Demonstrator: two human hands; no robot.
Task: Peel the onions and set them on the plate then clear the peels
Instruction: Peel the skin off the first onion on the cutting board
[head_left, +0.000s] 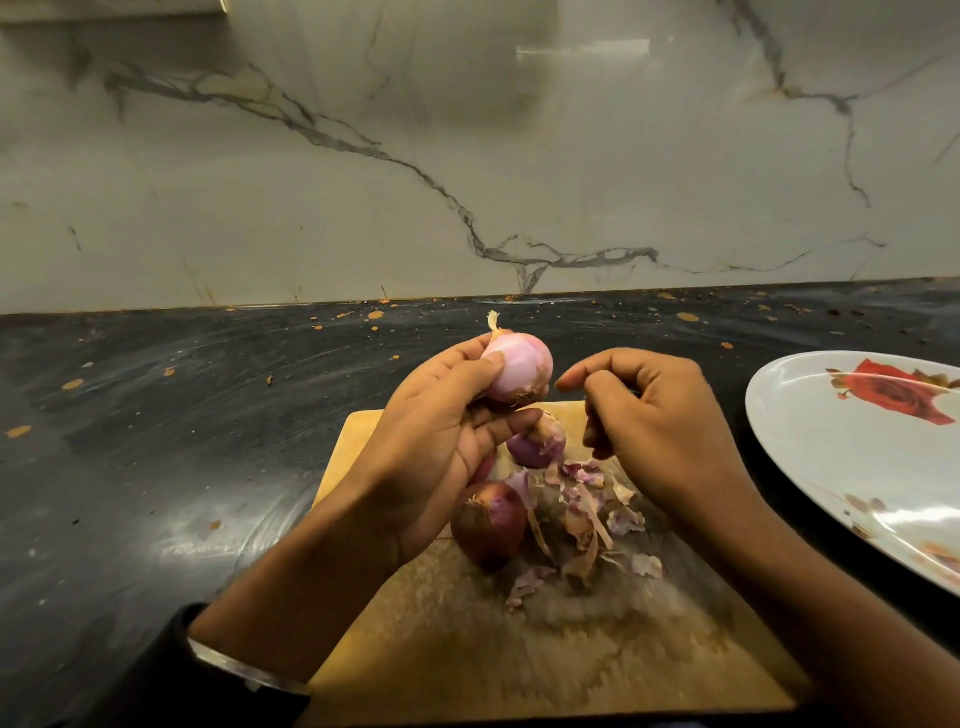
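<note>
Wooden cutting board, dark countertop

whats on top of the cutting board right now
On the cutting board lie two onions, one unpeeled and one farther back, beside loose peels. The left hand covers part of the board.

No words, letters or numbers to read anywhere. Plate has red rose picture only, no writing. Cutting board plain, no label. Wall and table show marks and spots, no signs.
</note>
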